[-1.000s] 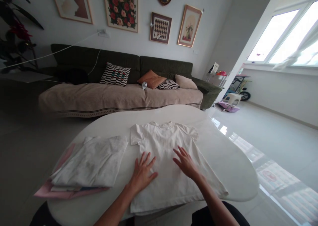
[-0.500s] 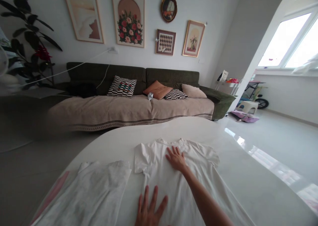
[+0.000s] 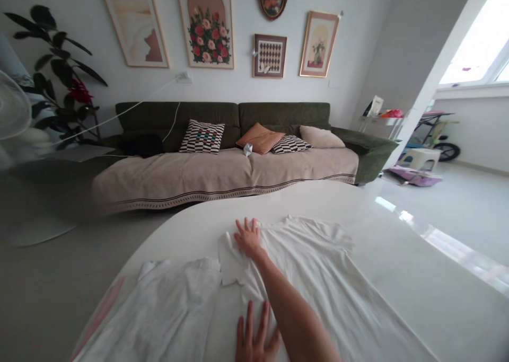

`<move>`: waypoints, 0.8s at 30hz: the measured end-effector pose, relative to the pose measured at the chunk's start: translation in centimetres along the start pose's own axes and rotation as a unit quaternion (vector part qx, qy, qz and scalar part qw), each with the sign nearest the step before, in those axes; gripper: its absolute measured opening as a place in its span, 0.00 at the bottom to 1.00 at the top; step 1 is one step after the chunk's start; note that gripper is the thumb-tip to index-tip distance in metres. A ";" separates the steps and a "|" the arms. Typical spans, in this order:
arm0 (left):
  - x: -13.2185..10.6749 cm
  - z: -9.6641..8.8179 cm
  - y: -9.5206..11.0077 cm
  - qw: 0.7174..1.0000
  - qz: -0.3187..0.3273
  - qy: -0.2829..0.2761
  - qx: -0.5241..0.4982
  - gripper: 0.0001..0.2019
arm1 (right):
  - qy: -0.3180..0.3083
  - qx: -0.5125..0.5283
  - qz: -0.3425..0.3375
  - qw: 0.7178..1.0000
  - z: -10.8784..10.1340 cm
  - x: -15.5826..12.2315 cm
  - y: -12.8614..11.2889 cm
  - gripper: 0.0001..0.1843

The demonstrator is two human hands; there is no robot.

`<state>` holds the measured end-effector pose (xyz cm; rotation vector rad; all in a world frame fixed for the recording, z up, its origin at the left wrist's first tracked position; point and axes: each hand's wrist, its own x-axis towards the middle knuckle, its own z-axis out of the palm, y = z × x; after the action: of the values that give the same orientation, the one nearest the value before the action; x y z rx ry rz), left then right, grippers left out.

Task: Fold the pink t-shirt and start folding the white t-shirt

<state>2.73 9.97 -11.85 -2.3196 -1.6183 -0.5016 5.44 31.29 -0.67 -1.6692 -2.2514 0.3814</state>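
A white T-shirt (image 3: 314, 272) lies spread on the white table, its neck toward the sofa and soft wrinkles running down it. My right hand (image 3: 248, 238) is open, fingers spread, pressing on the shirt's left shoulder near the sleeve. Closer to me, my left hand (image 3: 256, 335) lies open with its fingers apart at the shirt's left side; its wrist is out of the picture. Left of the shirt is a light grey, crumpled garment (image 3: 163, 309), with a strip of pink cloth (image 3: 101, 311) showing along its outer side.
The white table (image 3: 397, 250) has a rounded edge. Beyond it stands a green sofa (image 3: 278, 112) with a beige cover and several cushions. On the left are a fan (image 3: 14, 107) and a plant (image 3: 63, 70). A white stool (image 3: 419, 159) stands far right.
My right hand has slid left from below the shirt's neck to its left shoulder. My left hand stays low beside the shirt. The view has shifted slightly.
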 end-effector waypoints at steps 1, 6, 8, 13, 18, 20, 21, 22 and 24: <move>0.0 0.0 -0.3 1.000 0.009 -0.016 -0.010 0.41 | 0.001 0.006 -0.021 1.000 -0.1 -0.4 -0.9 0.29; 0.5 -2.4 -1.1 0.991 0.046 -0.098 -0.076 0.39 | -0.017 0.004 -0.052 0.999 -1.0 -6.7 -0.3 0.30; 0.7 -4.2 -0.8 0.988 0.033 -0.120 -0.095 0.39 | -0.012 -0.014 0.017 1.000 -1.9 -10.9 3.2 0.29; 1.5 -8.1 0.2 0.978 -0.004 -0.171 -0.123 0.31 | 0.004 -0.075 0.226 0.971 -7.2 -22.2 15.6 0.29; 1.4 -9.3 0.4 0.970 -0.069 -0.207 -0.103 0.32 | 0.024 -0.117 0.364 0.924 -12.4 -31.0 22.7 0.27; 1.0 -9.6 0.2 0.965 -0.107 -0.221 -0.087 0.32 | 0.027 -0.124 0.380 0.916 -13.2 -33.2 23.5 0.22; 0.8 -9.7 0.1 0.962 -0.122 -0.230 -0.081 0.32 | 0.026 -0.124 0.379 0.917 -13.3 -34.1 23.5 0.19; 0.6 -9.9 -0.1 0.959 -0.132 -0.239 -0.077 0.31 | 0.024 -0.123 0.375 0.919 -13.3 -34.8 23.5 0.16; 0.3 -10.4 -0.5 0.954 -0.137 -0.256 -0.075 0.31 | 0.024 -0.123 0.363 0.923 -13.3 -36.0 23.1 0.13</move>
<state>0.99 6.15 -2.33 -2.4875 -2.2273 -0.0677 40.79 3.79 -0.76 -2.5884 -1.6125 0.2111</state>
